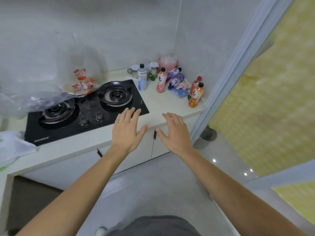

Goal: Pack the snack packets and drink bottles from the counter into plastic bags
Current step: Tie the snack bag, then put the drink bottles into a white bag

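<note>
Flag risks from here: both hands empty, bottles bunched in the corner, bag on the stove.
1. The pink bottle, purple bottles and orange bottles stand or lie close together; reaching for one could topple its neighbours.
2. The orange bottles sit near the counter's right end and might fall off.
3. The clear plastic bag drapes over the gas stove's left burner; loading it there could snag it.

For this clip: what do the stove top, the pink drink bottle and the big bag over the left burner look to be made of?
Stove top: probably glossy black glass, since it mirrors light. Pink drink bottle: likely clear plastic with a printed label and dark cap. Big bag: thin see-through plastic film, crinkled and shiny.
</note>
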